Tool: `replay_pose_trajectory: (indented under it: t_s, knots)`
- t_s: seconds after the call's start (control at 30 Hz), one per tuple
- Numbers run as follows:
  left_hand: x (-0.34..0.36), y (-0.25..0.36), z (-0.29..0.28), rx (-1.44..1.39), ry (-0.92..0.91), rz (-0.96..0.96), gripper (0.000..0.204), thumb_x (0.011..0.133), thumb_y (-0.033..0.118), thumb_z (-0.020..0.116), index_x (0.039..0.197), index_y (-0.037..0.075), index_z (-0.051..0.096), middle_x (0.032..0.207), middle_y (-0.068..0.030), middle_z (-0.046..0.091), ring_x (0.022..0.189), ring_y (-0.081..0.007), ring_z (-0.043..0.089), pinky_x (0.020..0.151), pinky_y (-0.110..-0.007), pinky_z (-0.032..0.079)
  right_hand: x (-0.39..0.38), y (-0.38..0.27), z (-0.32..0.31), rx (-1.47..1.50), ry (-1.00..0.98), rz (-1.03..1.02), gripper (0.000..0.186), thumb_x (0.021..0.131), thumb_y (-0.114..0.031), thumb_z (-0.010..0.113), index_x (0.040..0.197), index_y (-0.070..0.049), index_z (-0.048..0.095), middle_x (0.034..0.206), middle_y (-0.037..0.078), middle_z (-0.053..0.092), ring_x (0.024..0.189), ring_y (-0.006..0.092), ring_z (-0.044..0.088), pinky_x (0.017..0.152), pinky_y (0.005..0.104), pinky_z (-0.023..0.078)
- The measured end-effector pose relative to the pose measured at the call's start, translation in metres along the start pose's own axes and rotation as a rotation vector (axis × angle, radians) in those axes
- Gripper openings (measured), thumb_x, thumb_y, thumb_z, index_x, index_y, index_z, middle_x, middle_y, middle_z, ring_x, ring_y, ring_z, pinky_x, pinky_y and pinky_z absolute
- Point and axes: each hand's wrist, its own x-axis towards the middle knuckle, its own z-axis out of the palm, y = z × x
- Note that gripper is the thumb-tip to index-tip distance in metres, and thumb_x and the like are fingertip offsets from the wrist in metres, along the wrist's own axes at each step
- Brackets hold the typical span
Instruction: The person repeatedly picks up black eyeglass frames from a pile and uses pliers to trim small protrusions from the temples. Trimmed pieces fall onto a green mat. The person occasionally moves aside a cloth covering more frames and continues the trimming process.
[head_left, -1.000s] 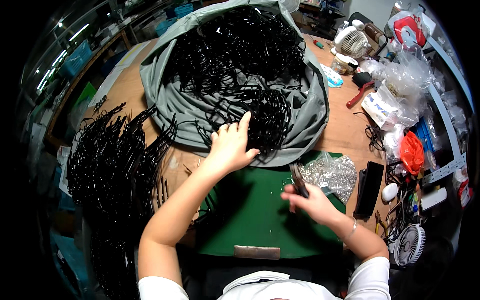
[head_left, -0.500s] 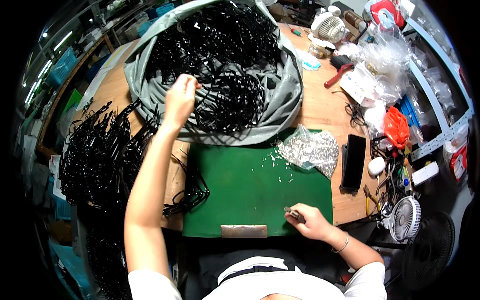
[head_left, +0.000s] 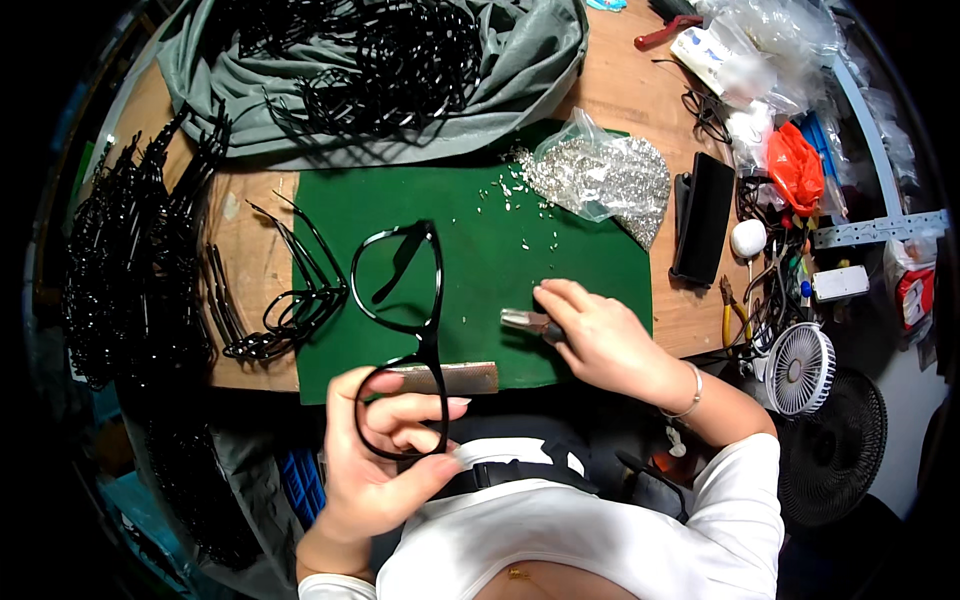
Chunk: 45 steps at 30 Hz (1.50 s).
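Note:
Close in front of me, my left hand is closed on a black eyeglass frame, its fingers behind and around the lower rim. The frame stands on end with one temple arm folded across the upper rim, and both rims look empty of lenses. Over the green mat, my right hand grips a pair of pliers, metal jaws pointing left; the handles are mostly hidden in the palm. A worn metal strip lies at the mat's near edge, partly behind the left fingers.
A grey sack full of black frames sits at the back. More frames are heaped left, with several frames by the mat's left edge. A plastic bag of small silvery pieces, a black case and a white fan are right.
My left hand has come from the sack toward my body, now holding an eyeglass frame. My right hand still grips the pliers. The view has tilted downward, so things sit higher in it.

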Motion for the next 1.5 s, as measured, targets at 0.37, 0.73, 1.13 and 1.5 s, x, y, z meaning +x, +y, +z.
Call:
replay_pose_trajectory:
  t_s: [0.37,0.73,1.13,1.5]
  knots:
    - [0.004,-0.037,0.017,0.039,0.008,0.129,0.101,0.063,-0.011,0.066,0.134,0.011,-0.003,0.102,-0.0203,0.052,0.07,-0.0113,0.057,0.068,-0.023,0.047,0.031,0.047,0.012,0.149,0.158,0.257,0.013,0.07,-0.006,0.056,0.077,0.001,0.048,0.075,0.018,0.052,0.072,0.0358,0.053,0.064,0.0425,0.043]
    - [0.015,-0.042,0.02,0.275,-0.016,0.235,0.094,0.066,-0.016,0.062,0.132,0.008,0.0,0.113,-0.0231,0.047,0.079,-0.0149,0.059,0.075,-0.025,0.047,0.037,0.046,0.0,0.281,-0.04,0.334,0.016,0.072,-0.01,0.058,0.078,0.001,0.048,0.076,0.019,0.053,0.073,0.0359,0.054,0.065,0.0421,0.042]
    - [0.037,-0.056,0.04,0.481,0.135,0.296,0.086,0.067,-0.011,0.063,0.13,0.002,0.006,0.119,-0.0213,0.044,0.083,-0.016,0.054,0.073,-0.024,0.049,0.003,-0.026,-0.023,0.864,0.048,0.157,0.012,0.075,-0.007,0.061,0.079,0.0,0.053,0.071,0.01,0.054,0.062,0.0174,0.055,0.058,0.027,0.043]
    - [0.034,-0.056,0.039,0.453,0.063,0.267,0.085,0.071,-0.011,0.057,0.132,0.007,0.002,0.121,-0.0177,0.042,0.096,-0.0166,0.052,0.083,-0.028,0.046,0.008,-0.04,-0.032,1.475,-0.36,0.547,0.022,0.081,-0.023,0.061,0.085,-0.004,0.05,0.073,-0.001,0.05,0.065,0.0052,0.043,0.058,0.0183,0.036]
